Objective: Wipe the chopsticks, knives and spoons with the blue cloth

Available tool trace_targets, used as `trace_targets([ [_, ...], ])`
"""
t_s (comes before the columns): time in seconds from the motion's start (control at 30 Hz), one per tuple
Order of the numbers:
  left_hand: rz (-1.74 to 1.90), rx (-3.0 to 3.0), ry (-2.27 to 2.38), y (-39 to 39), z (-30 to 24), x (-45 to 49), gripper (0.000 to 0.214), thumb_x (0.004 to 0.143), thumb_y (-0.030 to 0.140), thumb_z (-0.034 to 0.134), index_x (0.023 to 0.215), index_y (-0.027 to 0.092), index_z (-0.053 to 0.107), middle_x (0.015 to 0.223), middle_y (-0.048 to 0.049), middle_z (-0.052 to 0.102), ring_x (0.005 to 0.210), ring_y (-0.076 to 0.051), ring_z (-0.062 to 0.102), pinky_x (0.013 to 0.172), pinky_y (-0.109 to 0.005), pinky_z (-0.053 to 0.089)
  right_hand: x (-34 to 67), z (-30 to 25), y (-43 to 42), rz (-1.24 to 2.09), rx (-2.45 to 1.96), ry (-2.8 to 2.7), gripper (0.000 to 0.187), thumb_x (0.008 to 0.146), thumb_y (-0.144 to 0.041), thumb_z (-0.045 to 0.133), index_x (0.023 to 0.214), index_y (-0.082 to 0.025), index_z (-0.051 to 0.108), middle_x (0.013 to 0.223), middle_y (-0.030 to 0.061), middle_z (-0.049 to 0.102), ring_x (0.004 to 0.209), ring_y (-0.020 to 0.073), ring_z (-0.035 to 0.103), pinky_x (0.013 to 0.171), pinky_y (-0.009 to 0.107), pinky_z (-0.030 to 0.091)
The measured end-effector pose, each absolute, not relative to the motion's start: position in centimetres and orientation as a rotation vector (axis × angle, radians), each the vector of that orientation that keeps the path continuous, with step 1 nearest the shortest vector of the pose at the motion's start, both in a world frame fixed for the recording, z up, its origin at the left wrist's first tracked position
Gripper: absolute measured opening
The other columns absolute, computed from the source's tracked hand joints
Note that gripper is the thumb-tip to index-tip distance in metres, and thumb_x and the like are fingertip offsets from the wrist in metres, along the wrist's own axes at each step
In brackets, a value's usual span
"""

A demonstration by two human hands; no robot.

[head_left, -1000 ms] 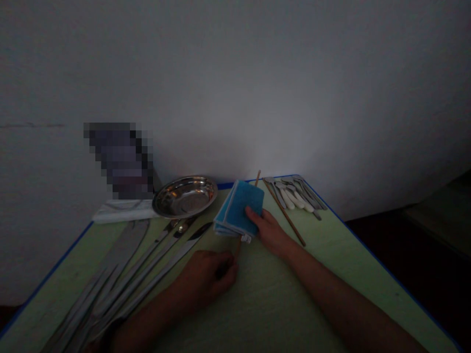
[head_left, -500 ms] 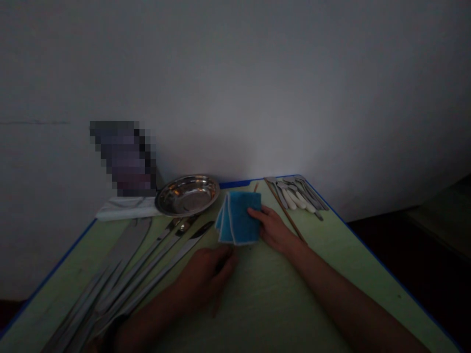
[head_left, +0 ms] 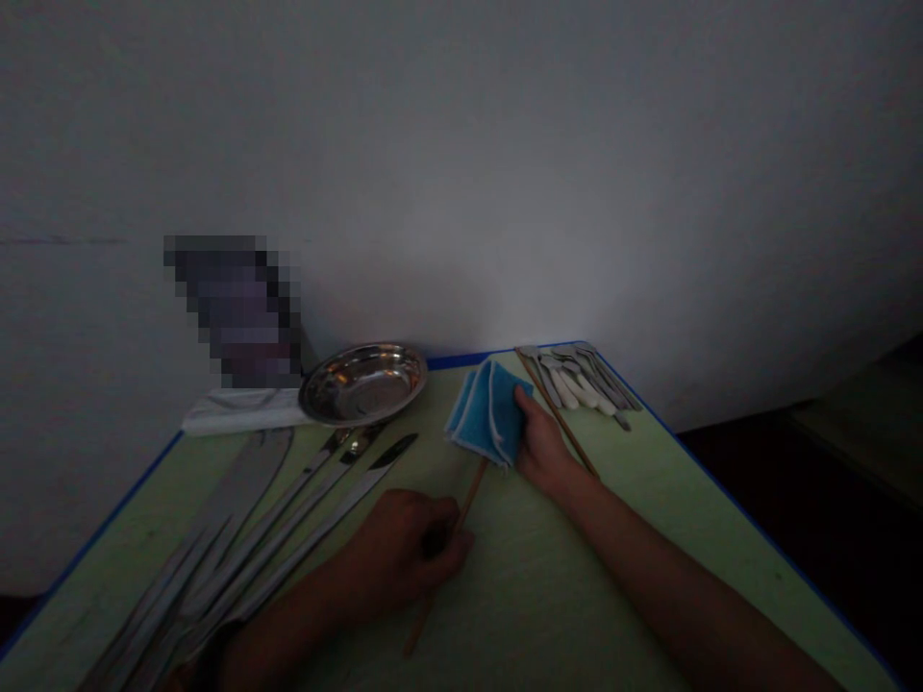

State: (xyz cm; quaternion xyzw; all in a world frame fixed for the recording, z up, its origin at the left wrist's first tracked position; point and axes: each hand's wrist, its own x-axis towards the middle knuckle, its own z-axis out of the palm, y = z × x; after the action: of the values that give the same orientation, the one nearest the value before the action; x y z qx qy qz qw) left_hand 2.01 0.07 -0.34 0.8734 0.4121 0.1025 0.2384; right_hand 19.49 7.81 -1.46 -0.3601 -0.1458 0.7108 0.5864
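Between the thumb and fingers of my left hand [head_left: 414, 543] is a thin brown wooden chopstick [head_left: 472, 490], slanting up and away over the table. My right hand [head_left: 542, 437] is closed on a folded blue cloth [head_left: 486, 413] with pale stitched edges. The chopstick's far part is hidden behind or inside the cloth; I cannot tell which. A second chopstick [head_left: 577, 447] lies just beyond my right hand, next to several spoons and forks [head_left: 577, 384], some with white handles. Several long metal knives and other cutlery [head_left: 324, 524] lie left of my left hand.
A shiny steel bowl [head_left: 364, 384] stands at the back of the pale green table [head_left: 562, 596], which has a blue edge. To its left are a folded white cloth [head_left: 245, 411] and a blurred-out upright object [head_left: 237, 312]. A wall [head_left: 505, 192] rises behind.
My right hand has shifted slightly right and tilted the cloth, whose folds now fan differently. More of the chopstick shows below the cloth. My left hand has moved slightly downward.
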Motion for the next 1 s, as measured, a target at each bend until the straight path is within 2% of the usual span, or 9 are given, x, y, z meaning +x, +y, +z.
trace_targets([
  [0.27,0.278,2.417,1.096,0.14,-0.19,2.04,0.033,0.090,0.028,0.033,0.060,0.017,0.045,0.052,0.0048,0.041,0.047,-0.010,0.044,0.051,-0.022,0.029,19.50,-1.59,7.40,1.673,-0.862,-0.521,0.017,0.081,-0.028,0.054,0.096,-0.021,0.060,0.084,0.0005,0.072,0.090,0.0177,0.066,0.086,0.037,0.051],
  [0.63,0.217,2.532,0.957,-0.02,0.05,1.40,0.019,0.077,0.024,0.052,0.059,0.017,0.049,0.056,0.0047,0.050,0.053,-0.010,0.049,0.057,-0.023,0.033,19.75,-1.69,8.19,1.617,-0.891,-0.285,0.019,0.087,-0.031,0.043,0.097,-0.023,0.057,0.085,0.0008,0.072,0.087,0.0172,0.066,0.078,0.037,0.055],
  [0.83,0.231,2.584,0.984,-0.15,-0.06,1.22,0.024,0.081,0.024,0.046,0.058,0.017,0.048,0.056,0.0035,0.051,0.054,-0.011,0.049,0.061,-0.024,0.036,20.00,-1.99,8.19,1.664,-0.832,-0.326,0.014,0.086,-0.027,0.047,0.094,-0.023,0.057,0.085,-0.0008,0.072,0.088,0.0156,0.066,0.082,0.036,0.054],
  [1.0,0.258,2.597,1.003,-0.16,-0.02,1.29,0.024,0.082,0.026,0.044,0.060,0.017,0.048,0.056,0.0029,0.051,0.054,-0.011,0.050,0.059,-0.024,0.037,20.07,-1.66,8.09,1.724,-0.819,-0.337,0.018,0.087,-0.028,0.046,0.098,-0.020,0.058,0.087,0.0026,0.072,0.090,0.0171,0.066,0.084,0.037,0.053],
])
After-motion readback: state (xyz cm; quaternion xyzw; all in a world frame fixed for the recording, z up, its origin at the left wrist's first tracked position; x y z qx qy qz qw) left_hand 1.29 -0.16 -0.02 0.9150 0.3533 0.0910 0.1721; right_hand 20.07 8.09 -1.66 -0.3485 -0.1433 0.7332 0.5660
